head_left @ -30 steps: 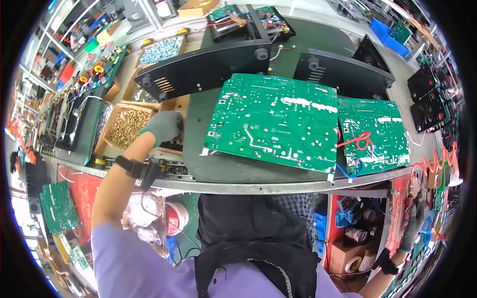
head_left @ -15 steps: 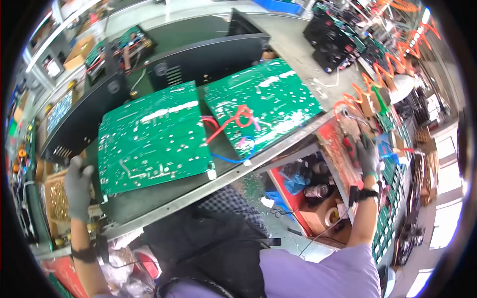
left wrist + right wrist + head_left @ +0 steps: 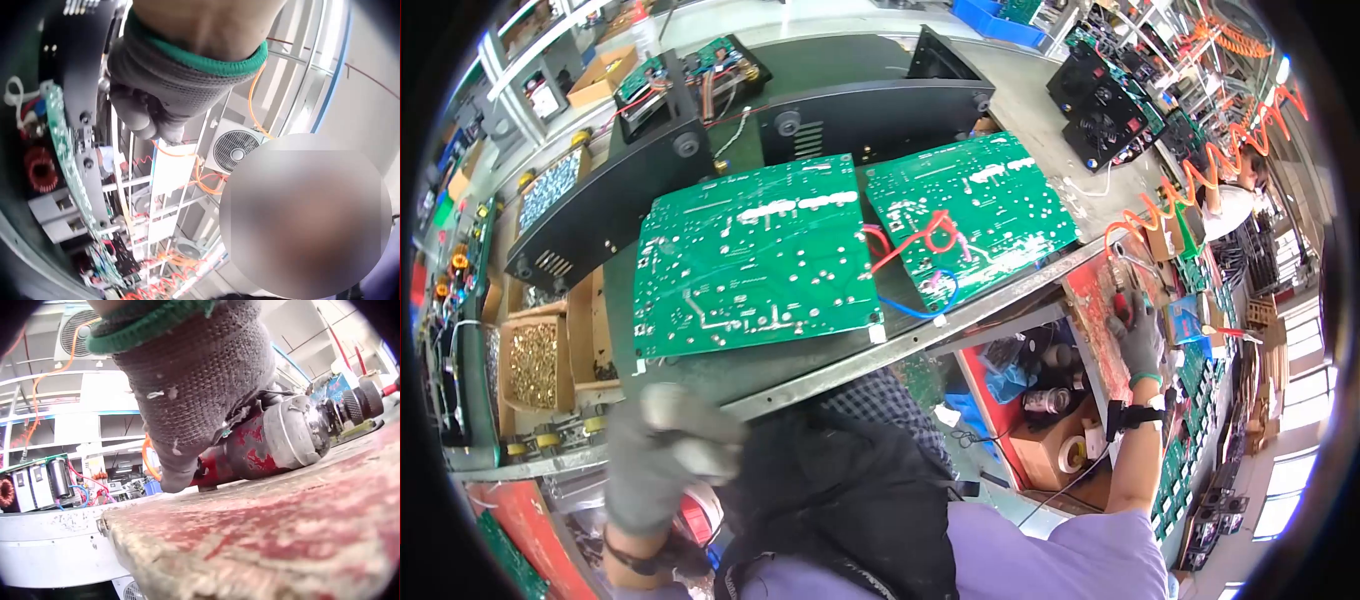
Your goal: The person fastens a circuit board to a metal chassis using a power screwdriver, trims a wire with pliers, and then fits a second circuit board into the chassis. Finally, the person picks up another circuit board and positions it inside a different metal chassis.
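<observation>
My left hand, in a grey glove, is raised before my body at the bench's front edge. Its fingers look curled in the left wrist view; their inner side is hidden and no held thing shows. At the far right, my gloved right hand grips a worn red-and-grey power screwdriver with a metal collar, lying low over a chipped red board. Two green circuit boards lie solder side up on the bench, with red and blue wires between them.
Black metal panels stand behind the circuit boards. At the left are cardboard boxes of brass-coloured screws and silvery ones. An orange coiled hose hangs at the right. Under the bench is a red-edged shelf with a carton.
My left hand has come away from the screw boxes towards my body. The right hand has reached the screwdriver and grips it. The head view has swung to the right.
</observation>
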The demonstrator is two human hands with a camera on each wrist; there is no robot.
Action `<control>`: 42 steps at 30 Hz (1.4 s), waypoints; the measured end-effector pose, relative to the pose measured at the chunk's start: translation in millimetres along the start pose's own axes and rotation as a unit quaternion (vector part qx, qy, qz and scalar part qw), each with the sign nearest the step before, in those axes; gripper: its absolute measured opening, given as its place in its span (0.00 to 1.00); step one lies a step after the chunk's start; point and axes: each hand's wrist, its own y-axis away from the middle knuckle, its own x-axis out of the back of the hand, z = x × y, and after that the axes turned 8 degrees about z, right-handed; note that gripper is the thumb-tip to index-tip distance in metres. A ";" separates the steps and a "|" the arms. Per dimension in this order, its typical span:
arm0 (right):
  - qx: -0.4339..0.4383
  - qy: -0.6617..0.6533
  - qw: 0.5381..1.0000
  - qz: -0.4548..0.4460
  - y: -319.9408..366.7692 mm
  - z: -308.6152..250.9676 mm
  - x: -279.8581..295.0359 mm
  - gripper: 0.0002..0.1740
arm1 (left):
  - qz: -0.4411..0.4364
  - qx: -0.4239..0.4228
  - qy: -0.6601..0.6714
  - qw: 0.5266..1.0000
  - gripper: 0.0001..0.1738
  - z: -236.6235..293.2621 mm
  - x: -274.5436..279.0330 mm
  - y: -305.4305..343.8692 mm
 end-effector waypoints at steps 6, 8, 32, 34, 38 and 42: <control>0.002 -0.078 0.997 -0.007 -11.4 2.6 -8.4 0.36 | -0.162 0.136 0.101 0.972 0.08 -32.2 -14.0 -0.9; 0.045 -0.280 0.955 0.089 -22.3 0.5 -13.6 0.28 | -0.175 0.169 0.106 0.964 0.08 -40.3 -19.0 -6.4; 0.214 -0.939 0.246 -0.104 68.6 -417.1 169.8 0.22 | -0.021 0.288 0.324 0.901 0.30 -95.4 -11.5 -4.8; 0.229 -0.936 0.247 -0.105 67.7 -417.1 168.5 0.23 | -0.017 0.286 0.332 0.899 0.30 -95.4 -11.2 -5.5; 0.246 -0.931 0.252 -0.095 70.1 -418.0 169.1 0.23 | -0.015 0.284 0.332 0.899 0.30 -93.5 -9.5 -5.6; 0.269 -0.933 0.228 -0.070 68.6 -418.8 167.1 0.24 | -0.007 0.282 0.337 0.898 0.30 -89.8 -10.3 -5.9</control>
